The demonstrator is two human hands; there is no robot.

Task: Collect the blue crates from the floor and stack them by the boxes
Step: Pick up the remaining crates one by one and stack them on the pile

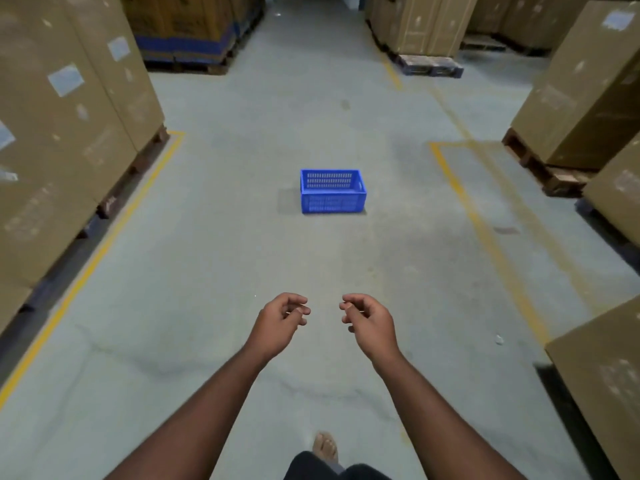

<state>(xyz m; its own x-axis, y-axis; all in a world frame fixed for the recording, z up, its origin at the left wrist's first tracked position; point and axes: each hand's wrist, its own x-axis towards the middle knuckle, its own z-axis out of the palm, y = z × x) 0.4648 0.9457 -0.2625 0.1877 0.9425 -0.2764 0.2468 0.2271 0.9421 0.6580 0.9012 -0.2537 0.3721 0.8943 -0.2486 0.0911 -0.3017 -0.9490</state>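
One blue slotted plastic crate (332, 191) stands upright and empty on the grey concrete floor in the middle of the aisle, some way ahead of me. My left hand (282, 322) and my right hand (369, 322) are stretched out in front of me, well short of the crate, both holding nothing, with fingers loosely curled and apart. Tall cardboard boxes (62, 133) line the left side of the aisle.
More cardboard boxes (585, 84) on wooden pallets stand along the right, with another box (602, 375) at the near right. Yellow floor lines (104, 244) mark both sides of the aisle. Pallet stacks (194, 29) sit at the far end. My foot (325, 446) shows below.
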